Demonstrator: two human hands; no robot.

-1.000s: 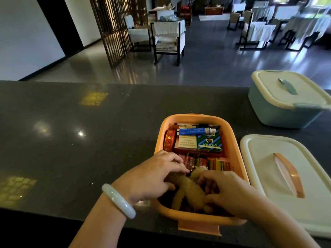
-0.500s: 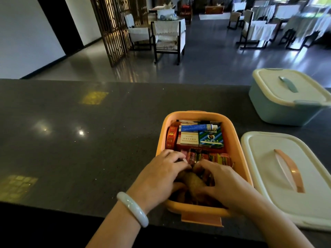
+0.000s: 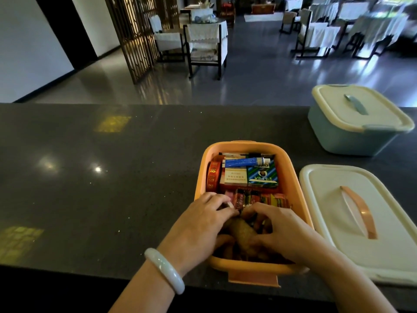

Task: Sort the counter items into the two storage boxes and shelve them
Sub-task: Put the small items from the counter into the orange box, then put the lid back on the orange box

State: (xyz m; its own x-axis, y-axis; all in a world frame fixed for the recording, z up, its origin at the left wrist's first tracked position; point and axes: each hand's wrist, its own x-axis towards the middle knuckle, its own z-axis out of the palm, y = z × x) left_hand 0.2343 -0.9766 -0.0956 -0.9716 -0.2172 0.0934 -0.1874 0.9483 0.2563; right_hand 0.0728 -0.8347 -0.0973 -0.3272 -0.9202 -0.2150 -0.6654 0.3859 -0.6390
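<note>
An open orange storage box (image 3: 199,177) stands on the dark counter (image 3: 101,188) in front of me. Its far half holds a blue tube (image 3: 246,162), a white carton (image 3: 235,176), a green-and-blue packet (image 3: 262,176), a red box (image 3: 213,176) and a row of small wrapped packets (image 3: 259,198). Both hands are inside the near half. My left hand (image 3: 200,227) and my right hand (image 3: 277,229) curl their fingers around a brown lumpy item (image 3: 242,231), pressing it down among other brown pieces. Its underside is hidden.
The orange box's cream lid (image 3: 361,222) with an orange handle lies flat to the right. A closed pale-blue box (image 3: 352,123) with a cream lid stands at the counter's far right. Beyond the counter's far edge are chairs and tables on a grey floor.
Both hands have pushed the brown item lower into the near end of the orange box, and their fingers have closed in more tightly over it.
</note>
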